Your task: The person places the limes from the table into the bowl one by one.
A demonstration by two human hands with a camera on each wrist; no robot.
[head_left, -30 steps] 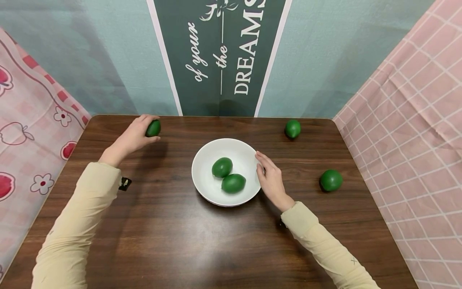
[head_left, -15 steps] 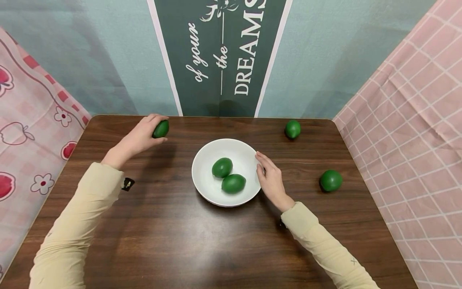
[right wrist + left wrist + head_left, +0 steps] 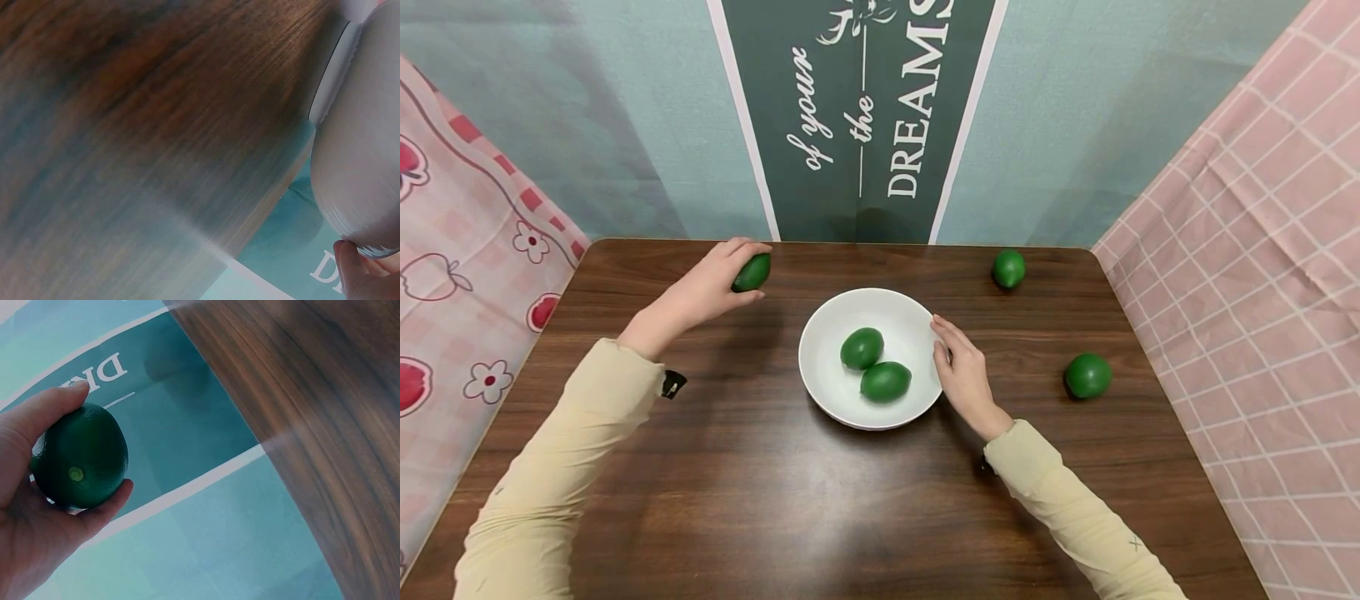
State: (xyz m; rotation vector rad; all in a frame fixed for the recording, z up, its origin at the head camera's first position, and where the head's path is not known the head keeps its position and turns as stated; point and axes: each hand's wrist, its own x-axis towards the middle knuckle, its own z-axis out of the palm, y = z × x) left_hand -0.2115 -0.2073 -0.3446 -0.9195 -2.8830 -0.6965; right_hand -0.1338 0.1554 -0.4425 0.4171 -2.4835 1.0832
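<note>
Head view, left hand: your left hand [image 3: 707, 283] is over the far left part of the brown wooden table [image 3: 730, 508]; its fingers and thumb are clamped on the held lime [image 3: 752, 273], dark green, which is above the wood, to the left of the bowl and a little beyond it.
Head view, bowl: the white bowl [image 3: 906, 333] stands upright near the middle; inside it the upper lime [image 3: 862, 348] and the lower lime [image 3: 885, 382] lie side by side.
Head view, right hand: your right hand [image 3: 966, 373] rests against the bowl's right rim; its fingers are nearly straight and together, the thumb slightly apart from them.
Head view, right side: the far lime [image 3: 1008, 269] sits near the back edge; the near lime [image 3: 1087, 375] lies closer to you and further right.
Head view, surroundings: a teal cloth [image 3: 625, 125] with white lettering on a dark panel hangs behind; pale yellow sleeves [image 3: 535, 483] cover your arms.
Left wrist view: your thumb and a finger hold the lime from opposite sides; a small pale stem spot faces the camera.
Right wrist view: your fingertips touch the bowl's edge at lower right; the thumb's hold you cannot tell from here.
</note>
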